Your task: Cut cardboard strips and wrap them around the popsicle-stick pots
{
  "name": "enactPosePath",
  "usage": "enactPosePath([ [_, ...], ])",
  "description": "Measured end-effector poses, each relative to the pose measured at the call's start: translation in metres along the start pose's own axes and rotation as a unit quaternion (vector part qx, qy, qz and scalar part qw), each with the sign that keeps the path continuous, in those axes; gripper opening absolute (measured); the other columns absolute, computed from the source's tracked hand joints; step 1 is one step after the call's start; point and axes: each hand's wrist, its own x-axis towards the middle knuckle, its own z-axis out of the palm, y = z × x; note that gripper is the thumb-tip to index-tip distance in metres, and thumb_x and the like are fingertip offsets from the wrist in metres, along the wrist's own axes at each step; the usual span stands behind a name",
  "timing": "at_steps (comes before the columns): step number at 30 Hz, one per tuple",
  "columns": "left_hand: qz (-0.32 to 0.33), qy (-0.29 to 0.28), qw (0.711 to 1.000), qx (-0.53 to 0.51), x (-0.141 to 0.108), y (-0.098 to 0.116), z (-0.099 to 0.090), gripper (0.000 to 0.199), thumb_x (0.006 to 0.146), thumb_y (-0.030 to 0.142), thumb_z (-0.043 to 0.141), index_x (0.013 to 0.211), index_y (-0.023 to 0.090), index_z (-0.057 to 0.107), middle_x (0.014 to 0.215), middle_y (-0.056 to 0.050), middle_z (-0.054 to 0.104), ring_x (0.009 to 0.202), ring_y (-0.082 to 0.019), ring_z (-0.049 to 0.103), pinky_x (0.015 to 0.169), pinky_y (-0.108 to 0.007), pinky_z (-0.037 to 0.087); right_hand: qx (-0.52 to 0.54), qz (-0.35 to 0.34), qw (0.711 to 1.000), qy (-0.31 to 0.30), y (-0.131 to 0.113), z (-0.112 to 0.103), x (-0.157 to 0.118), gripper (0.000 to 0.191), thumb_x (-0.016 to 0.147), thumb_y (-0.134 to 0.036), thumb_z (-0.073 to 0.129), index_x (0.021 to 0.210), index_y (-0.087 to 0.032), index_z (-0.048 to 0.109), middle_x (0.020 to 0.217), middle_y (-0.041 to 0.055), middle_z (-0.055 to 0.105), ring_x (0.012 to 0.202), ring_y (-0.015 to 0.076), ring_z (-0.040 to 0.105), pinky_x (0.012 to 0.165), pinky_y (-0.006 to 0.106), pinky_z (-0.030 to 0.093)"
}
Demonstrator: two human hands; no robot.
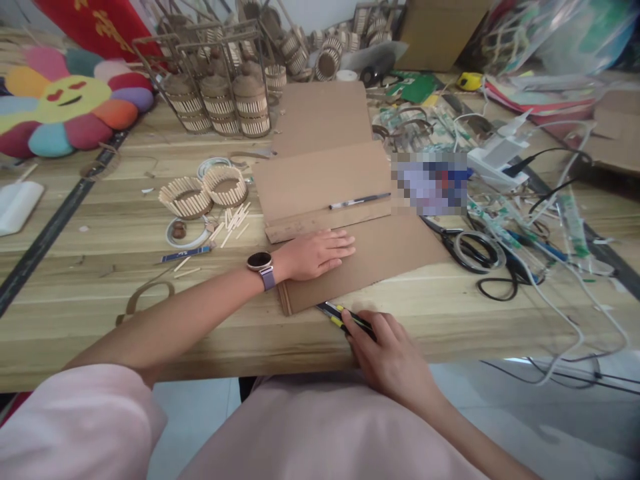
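My left hand (315,257) lies flat on a thin brown cardboard sheet (385,250), fingers together and stretched toward the right, palm down; it grips nothing and only bears on the surface. The sheet sits in front of me near the table's front edge, its left end showing a doubled, layered border.

My right hand (387,347) is closed around a slim black-and-yellow hand tool (337,323), its tip pointing left and away from me, just beside the sheet's near edge. I cannot tell whether the tip touches the cardboard, nor quite what kind of tool it is; it looks like a craft cutter.

Just beyond my left hand is a second brown cardboard panel with a ridged front strip (320,180), and a slender black-and-silver pen (360,201) rests on it. To the left stand two round cups of pale wooden sticks (185,198), with loose pale sticks (233,220) near them.

I take this as a steadying and positioning step: one hand pins the sheet, the other readies the tool. The next move, in my judgement, calls for firm, even pressure from the left palm, fingers clear of the tip, and a controlled right wrist.
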Motion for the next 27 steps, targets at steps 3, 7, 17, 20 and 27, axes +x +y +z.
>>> enactPosePath([
  [3,-0.001,-0.003,1.000,0.001,0.0004,0.0004,0.0002,0.043,0.105,0.028,0.036,0.143,0.015,0.051,0.156,-0.007,0.043,0.150,-0.020,0.028,0.124,-0.040,0.020,0.008,0.004,1.000,0.001,0.0003,-0.0003,0.0006,0.036,0.092,-0.012,0.048,0.123,-0.011,0.066,0.099,0.0145,0.063,0.087,0.0258,0.056,0.069,0.037,0.053],
  [7,0.001,-0.005,1.000,-0.002,0.0005,-0.0013,0.0009,0.043,0.105,0.027,0.036,0.143,0.015,0.051,0.156,-0.007,0.043,0.150,-0.020,0.029,0.124,-0.040,0.021,0.026,-0.010,1.000,0.010,-0.0009,-0.0009,-0.0024,0.036,0.091,-0.010,0.047,0.121,-0.012,0.067,0.097,0.0127,0.064,0.086,0.0239,0.057,0.070,0.035,0.053],
  [17,0.010,-0.005,1.000,0.002,0.0036,-0.0033,0.0010,0.043,0.105,0.026,0.036,0.142,0.012,0.052,0.155,-0.009,0.044,0.150,-0.021,0.028,0.124,-0.038,0.021,0.024,-0.025,0.999,0.016,-0.0047,0.0008,-0.0007,0.036,0.090,-0.010,0.049,0.121,-0.015,0.067,0.097,0.0116,0.065,0.085,0.0234,0.057,0.069,0.034,0.052],
  [20,0.006,-0.002,1.000,0.005,0.0037,-0.0028,0.0007,0.042,0.105,0.026,0.036,0.141,0.013,0.053,0.154,-0.008,0.046,0.150,-0.020,0.029,0.123,-0.039,0.022,0.020,-0.022,0.999,0.012,-0.0049,0.0015,-0.0006,0.037,0.089,-0.011,0.049,0.121,-0.015,0.067,0.097,0.0117,0.065,0.084,0.0235,0.057,0.069,0.034,0.052],
  [27,-0.005,-0.003,1.000,-0.002,0.0034,-0.0025,0.0003,0.042,0.105,0.027,0.036,0.142,0.015,0.053,0.155,-0.007,0.044,0.150,-0.019,0.028,0.124,-0.037,0.020,0.021,-0.002,1.000,0.011,-0.0062,0.0039,-0.0044,0.039,0.089,-0.011,0.049,0.123,-0.016,0.067,0.098,0.0128,0.063,0.085,0.0237,0.056,0.068,0.035,0.052],
])
